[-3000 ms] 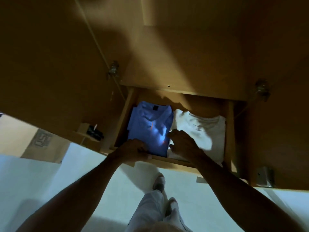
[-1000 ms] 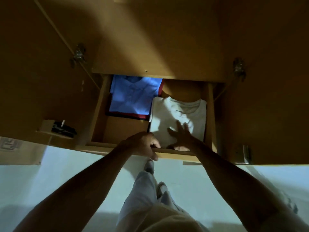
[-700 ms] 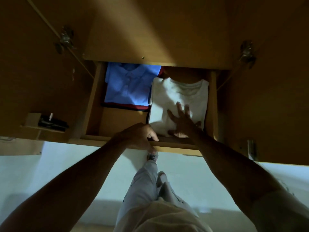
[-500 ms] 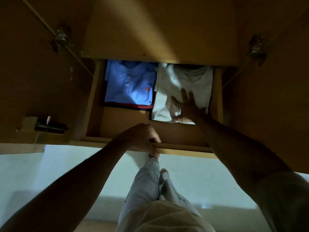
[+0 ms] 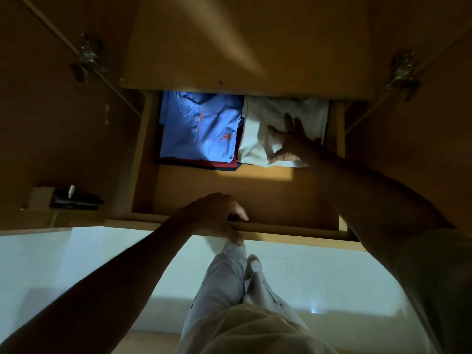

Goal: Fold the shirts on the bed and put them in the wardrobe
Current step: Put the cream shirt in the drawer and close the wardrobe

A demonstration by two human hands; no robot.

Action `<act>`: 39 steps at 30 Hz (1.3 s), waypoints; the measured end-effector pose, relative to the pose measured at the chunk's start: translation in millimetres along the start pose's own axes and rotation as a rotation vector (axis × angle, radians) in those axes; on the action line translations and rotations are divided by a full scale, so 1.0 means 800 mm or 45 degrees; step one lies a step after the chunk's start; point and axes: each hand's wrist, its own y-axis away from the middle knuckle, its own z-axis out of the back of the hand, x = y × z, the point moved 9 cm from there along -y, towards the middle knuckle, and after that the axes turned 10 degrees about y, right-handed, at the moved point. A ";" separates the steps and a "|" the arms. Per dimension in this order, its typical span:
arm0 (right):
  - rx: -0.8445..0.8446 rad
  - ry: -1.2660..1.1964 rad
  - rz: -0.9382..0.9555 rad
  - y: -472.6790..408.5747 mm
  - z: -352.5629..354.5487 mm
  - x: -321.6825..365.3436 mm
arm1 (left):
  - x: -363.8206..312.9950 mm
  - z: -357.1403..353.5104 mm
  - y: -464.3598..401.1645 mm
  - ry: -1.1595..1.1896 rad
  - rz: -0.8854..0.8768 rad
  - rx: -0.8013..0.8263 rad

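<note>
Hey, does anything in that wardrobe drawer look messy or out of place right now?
Mostly tidy. The blue shirt lies flat on a red garment. The white shirt beside it is rumpled, bunched into creases under the right hand. The left hand grips the drawer front.

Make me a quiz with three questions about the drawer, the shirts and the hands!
1. Where is the white shirt?
A. right of the blue shirt
B. on the floor
C. under the blue shirt

2. What colour peeks out beneath the blue shirt?
A. yellow
B. red
C. green

3. What is the left hand doing?
A. waving
B. holding a cup
C. gripping the drawer front

Answers: 1 A, they lie side by side at the drawer's back. 2 B, a red edge shows below it. 3 C, its fingers curl over the front, while the right hand presses the white shirt.
</note>
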 end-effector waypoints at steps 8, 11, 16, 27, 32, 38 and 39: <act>-1.172 0.073 0.051 0.094 0.131 0.005 | -0.025 0.021 0.038 -0.261 -0.121 0.033; -1.207 0.115 -0.035 0.102 0.160 -0.015 | -0.028 0.026 0.038 -0.317 -0.126 0.012; -0.724 0.146 -0.175 0.060 0.155 -0.049 | -0.022 0.042 0.027 -0.338 -0.141 -0.074; -0.517 0.208 -0.249 0.061 0.173 -0.044 | -0.028 0.121 -0.024 -0.623 -0.241 -0.348; -0.466 0.241 -0.269 0.062 0.178 -0.044 | -0.039 0.176 -0.039 -0.613 -0.235 -0.580; -0.475 0.146 -0.286 0.067 0.182 -0.045 | -0.033 0.235 -0.073 -0.627 -0.155 -0.777; -0.468 0.145 -0.285 0.067 0.182 -0.045 | -0.034 0.245 -0.078 -0.637 -0.132 -0.782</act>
